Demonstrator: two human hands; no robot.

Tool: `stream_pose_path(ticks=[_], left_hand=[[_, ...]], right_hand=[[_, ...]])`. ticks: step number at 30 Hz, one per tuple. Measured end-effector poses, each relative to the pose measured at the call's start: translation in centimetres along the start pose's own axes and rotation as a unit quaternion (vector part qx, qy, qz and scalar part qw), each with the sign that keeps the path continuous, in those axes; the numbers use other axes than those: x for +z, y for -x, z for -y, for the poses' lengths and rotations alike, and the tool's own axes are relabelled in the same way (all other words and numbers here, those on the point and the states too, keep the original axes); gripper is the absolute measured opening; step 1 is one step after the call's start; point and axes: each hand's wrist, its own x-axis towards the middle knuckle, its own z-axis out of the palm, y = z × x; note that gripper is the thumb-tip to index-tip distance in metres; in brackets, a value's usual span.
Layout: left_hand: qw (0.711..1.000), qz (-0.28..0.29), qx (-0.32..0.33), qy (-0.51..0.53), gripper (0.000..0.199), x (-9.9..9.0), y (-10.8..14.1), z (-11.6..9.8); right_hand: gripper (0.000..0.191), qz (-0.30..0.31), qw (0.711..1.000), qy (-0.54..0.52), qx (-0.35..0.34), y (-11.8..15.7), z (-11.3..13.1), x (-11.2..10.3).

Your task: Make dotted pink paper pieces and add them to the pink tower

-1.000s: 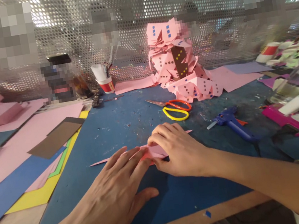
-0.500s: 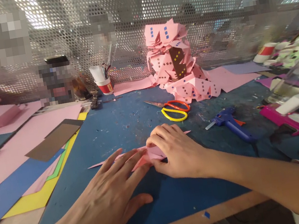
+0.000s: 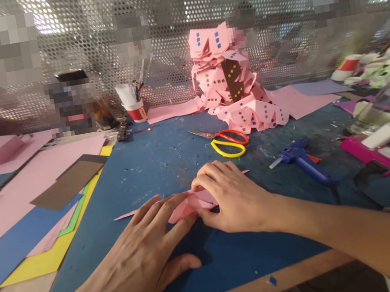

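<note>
A folded piece of pink paper (image 3: 183, 209) lies on the blue work mat (image 3: 169, 170), its thin pointed ends sticking out to the left and right of my hands. My left hand (image 3: 155, 242) rests over its left part, fingers stretched out and thumb apart on the mat. My right hand (image 3: 232, 199) pinches the paper near its middle between thumb and curled fingers. Part of the paper is hidden beneath both hands. Just beyond them lie scissors (image 3: 230, 143) with one red and one yellow handle loop.
A pink folded-paper structure (image 3: 221, 81) dotted with small squares stands at the back. To the right are a blue glue gun (image 3: 302, 160) and a magenta device (image 3: 379, 155). Coloured sheets (image 3: 26, 234) cover the left side. A paper cup (image 3: 136, 112) stands by the perforated metal screen (image 3: 166, 21).
The fingers of my left hand have drawn slightly back, baring a little more of the pink paper. My right hand keeps its grip in nearly the same place.
</note>
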Motion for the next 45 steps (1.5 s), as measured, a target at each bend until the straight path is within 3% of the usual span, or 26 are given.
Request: stream_pose_path(ticks=[10, 24, 32, 37, 45], left_hand=[[0.999, -0.027, 0.021, -0.005, 0.055, -0.4, -0.1, 0.1], [0.999, 0.045, -0.007, 0.021, 0.068, -0.4, 0.5, 1.5], [0.998, 0.051, 0.018, 0.022, 0.067, -0.5, 0.7, 2.4], [0.994, 0.097, 0.031, 0.033, 0.063, -1.2, 0.5, 2.9], [0.994, 0.096, 0.036, 0.040, 0.051, -2.2, 0.2, 3.7]], right_hand=[[0.031, 0.000, 1.000, 0.000, 0.006, -0.1, 0.0, 0.1], [0.035, 0.031, 0.999, -0.019, -0.010, -0.1, -0.5, -0.8], [0.037, 0.052, 0.998, -0.031, -0.014, 0.0, -0.8, -1.3], [0.038, 0.055, 0.998, -0.033, -0.019, 0.0, -1.0, -1.4], [0.040, 0.060, 0.997, -0.043, -0.024, 0.2, -1.2, -1.4]])
